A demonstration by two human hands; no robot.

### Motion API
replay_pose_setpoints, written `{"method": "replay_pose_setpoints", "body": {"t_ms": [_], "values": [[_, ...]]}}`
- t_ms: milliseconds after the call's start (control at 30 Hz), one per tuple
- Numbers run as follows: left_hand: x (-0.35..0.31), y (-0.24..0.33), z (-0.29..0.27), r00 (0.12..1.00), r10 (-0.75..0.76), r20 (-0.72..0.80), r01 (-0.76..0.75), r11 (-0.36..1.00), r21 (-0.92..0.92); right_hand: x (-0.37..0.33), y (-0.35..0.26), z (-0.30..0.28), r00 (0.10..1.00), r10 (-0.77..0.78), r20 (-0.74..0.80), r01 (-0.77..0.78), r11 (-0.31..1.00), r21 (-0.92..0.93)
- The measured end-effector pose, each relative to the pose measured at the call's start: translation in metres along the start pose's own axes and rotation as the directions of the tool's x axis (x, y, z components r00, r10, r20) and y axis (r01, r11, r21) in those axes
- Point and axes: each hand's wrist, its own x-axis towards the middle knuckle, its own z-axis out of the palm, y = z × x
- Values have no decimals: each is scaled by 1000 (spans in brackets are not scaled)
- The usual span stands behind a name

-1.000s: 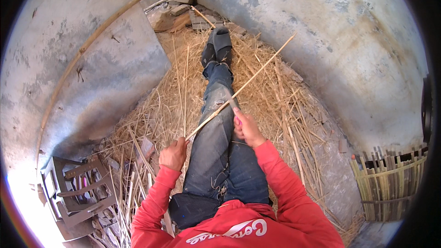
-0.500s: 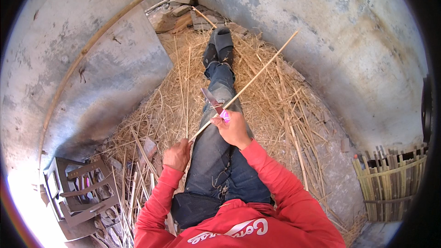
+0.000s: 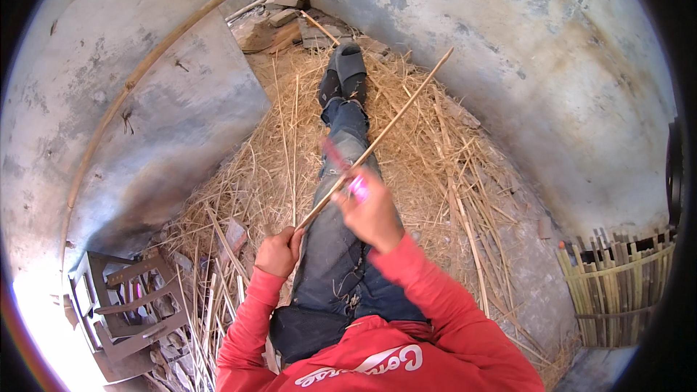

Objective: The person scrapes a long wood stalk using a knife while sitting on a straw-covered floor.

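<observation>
A long, thin bamboo strip (image 3: 406, 107) slants across my outstretched legs, its far end up to the right. My left hand (image 3: 278, 252) is closed around its lower end beside my thigh. In my right hand (image 3: 372, 219) is a knife (image 3: 335, 154) with a pink handle, its reddish blade pointing up and to the left. The blade crosses the strip near its middle, over my knees. Motion blurs the blade and the right hand, so I cannot tell exactly how the edge meets the strip.
Straw and bamboo shavings (image 3: 239, 181) cover the floor around my legs. A slatted bamboo basket (image 3: 617, 287) stands at the right, a dark wooden chair (image 3: 134, 305) lies at the left. A bent pole (image 3: 129, 87) arcs before the left wall. Bricks (image 3: 283, 18) are piled beyond my feet.
The strip's far end has shifted slightly left, and its visible side looks browner than before. My right hand has moved a little right and down with the knife; my left hand still grips the lower end.
</observation>
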Motion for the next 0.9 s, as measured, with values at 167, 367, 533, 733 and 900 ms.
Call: {"method": "replay_pose_setpoints", "body": {"t_ms": [167,367,533,733,900], "values": [[-7,0,1,999,-1,-40,4,996,88,37,67,-11,976,51,-211,-92,978,-189],[-17,0,0,995,54,-89,-44,993,114,42,81,-6,981,-33,-191,-7,979,-202],[-29,-12,-13,991,71,-116,-59,993,105,67,103,-22,952,-10,-307,-67,969,-237],[-46,-37,-32,999,-35,7,35,999,-8,101,117,-74,946,-24,-324,-98,930,-355],[-48,-65,-49,988,-96,120,103,994,-46,143,133,-117,956,-24,-294,-126,868,-480]]}}
